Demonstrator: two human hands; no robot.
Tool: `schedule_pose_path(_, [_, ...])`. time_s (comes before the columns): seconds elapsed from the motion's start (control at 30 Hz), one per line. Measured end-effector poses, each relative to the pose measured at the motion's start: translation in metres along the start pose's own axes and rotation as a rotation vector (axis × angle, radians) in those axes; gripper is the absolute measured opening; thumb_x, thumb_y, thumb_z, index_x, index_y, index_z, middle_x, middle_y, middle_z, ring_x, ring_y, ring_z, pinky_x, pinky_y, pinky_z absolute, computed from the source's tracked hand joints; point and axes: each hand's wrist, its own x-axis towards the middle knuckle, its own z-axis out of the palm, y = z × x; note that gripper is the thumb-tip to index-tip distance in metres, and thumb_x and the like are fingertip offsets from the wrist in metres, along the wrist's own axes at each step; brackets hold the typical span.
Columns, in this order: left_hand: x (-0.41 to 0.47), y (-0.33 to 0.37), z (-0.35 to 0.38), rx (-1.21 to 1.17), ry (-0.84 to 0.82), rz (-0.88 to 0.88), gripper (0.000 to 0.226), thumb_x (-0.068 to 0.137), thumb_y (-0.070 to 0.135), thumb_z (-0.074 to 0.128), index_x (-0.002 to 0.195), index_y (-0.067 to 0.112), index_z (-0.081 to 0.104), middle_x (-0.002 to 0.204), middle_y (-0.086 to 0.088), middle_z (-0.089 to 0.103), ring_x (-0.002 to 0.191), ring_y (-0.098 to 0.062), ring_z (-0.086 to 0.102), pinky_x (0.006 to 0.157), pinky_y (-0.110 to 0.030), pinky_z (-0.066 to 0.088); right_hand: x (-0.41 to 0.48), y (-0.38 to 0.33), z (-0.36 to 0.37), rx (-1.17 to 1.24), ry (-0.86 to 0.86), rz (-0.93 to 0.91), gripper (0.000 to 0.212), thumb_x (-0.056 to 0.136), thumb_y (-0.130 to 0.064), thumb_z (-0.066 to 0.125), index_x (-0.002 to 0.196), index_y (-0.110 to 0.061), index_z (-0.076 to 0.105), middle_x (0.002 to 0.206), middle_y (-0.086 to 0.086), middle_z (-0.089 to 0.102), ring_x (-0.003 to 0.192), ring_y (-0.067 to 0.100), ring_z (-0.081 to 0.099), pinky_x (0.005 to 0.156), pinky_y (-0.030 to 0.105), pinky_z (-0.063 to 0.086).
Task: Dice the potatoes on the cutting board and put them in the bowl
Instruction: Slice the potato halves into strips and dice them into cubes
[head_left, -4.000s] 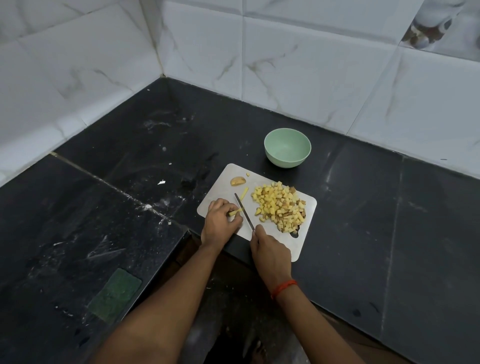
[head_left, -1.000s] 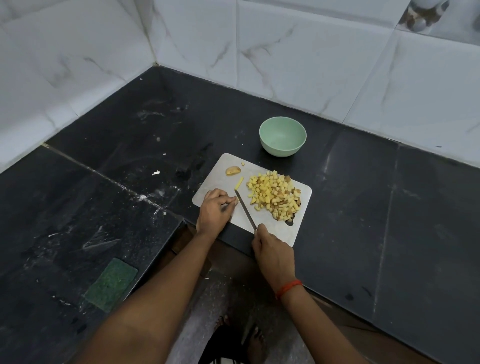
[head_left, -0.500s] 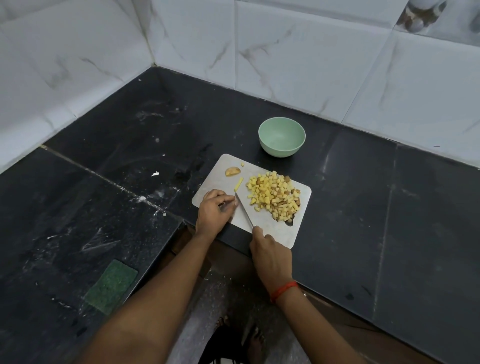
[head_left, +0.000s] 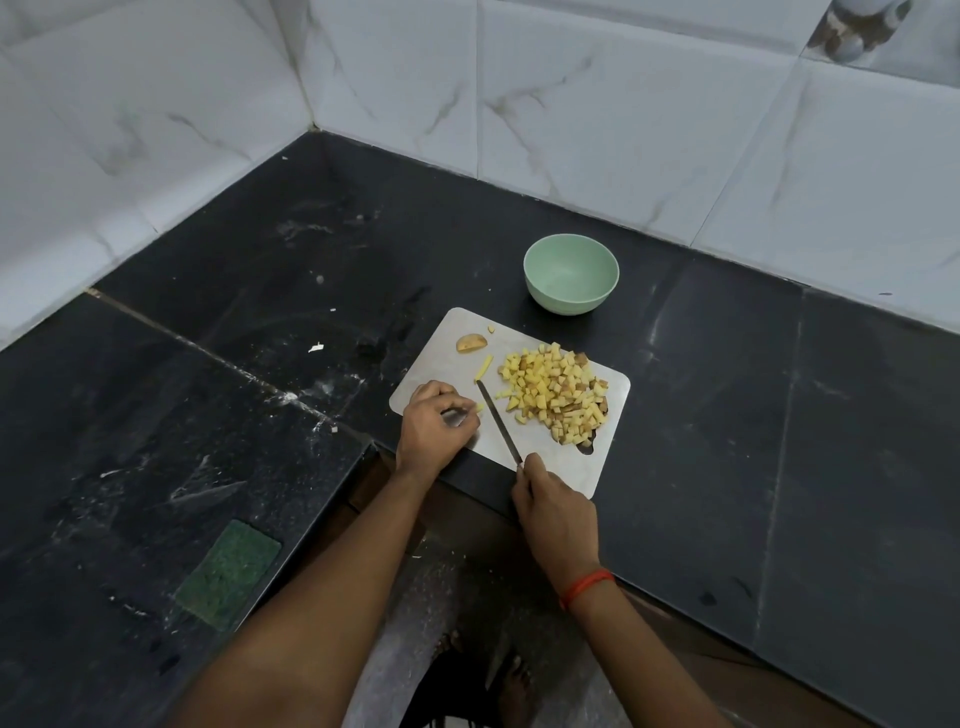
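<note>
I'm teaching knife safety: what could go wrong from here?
The left hand pinches a tiny potato piece right beside the knife, so it might get nicked. The diced potatoes are heaped near the cutting board's right edge, so cubes may spill on the way to the empty bowl.

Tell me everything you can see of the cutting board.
The cutting board is a thin, pale grey sheet, rectangular with rounded corners, plastic by its look, with a grip hole at its near right corner. It lies flat on the black counter near the front edge, just short of the green bowl. Diced potato is piled on its right half; a potato end and a strip lie far left. The left hand rests on its near left part, pinching a piece; the knife blade crosses its middle.
</note>
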Motion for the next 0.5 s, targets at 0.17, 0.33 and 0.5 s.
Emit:
schedule_pose_path(0.17, [0.0015, 0.0004, 0.0006, 0.005, 0.000, 0.024, 0.006, 0.082, 0.016, 0.082, 0.087, 0.012, 0.081, 0.086, 0.010, 0.059, 0.089, -0.014, 0.060, 0.077, -0.033, 0.055, 0.0042, 0.0005, -0.0043, -0.020, -0.054, -0.055, 0.016, 0.103, -0.035, 0.038, 0.091, -0.026, 0.032, 0.068, -0.003, 0.059, 0.052, 0.023, 0.055, 0.048, 0.038, 0.050])
schedule_pose_path(0.33, [0.0026, -0.0001, 0.0008, 0.019, -0.003, 0.022, 0.007, 0.083, 0.017, 0.081, 0.089, 0.012, 0.081, 0.087, 0.010, 0.060, 0.090, -0.013, 0.058, 0.077, -0.030, 0.053, 0.0053, 0.0012, -0.0077, -0.009, -0.077, -0.064, 0.012, 0.103, -0.035, 0.037, 0.097, -0.025, 0.035, 0.070, -0.003, 0.060, 0.055, 0.025, 0.058, 0.051, 0.040, 0.051])
schedule_pose_path(0.5, [0.0026, -0.0003, 0.0019, 0.028, -0.005, 0.018, 0.008, 0.084, 0.018, 0.080, 0.088, 0.011, 0.080, 0.087, 0.009, 0.060, 0.090, -0.014, 0.058, 0.076, -0.028, 0.052, 0.0007, -0.0043, -0.0034, -0.130, -0.071, -0.068, 0.013, 0.103, -0.034, 0.038, 0.107, -0.022, 0.039, 0.077, 0.000, 0.063, 0.057, 0.028, 0.061, 0.046, 0.032, 0.044])
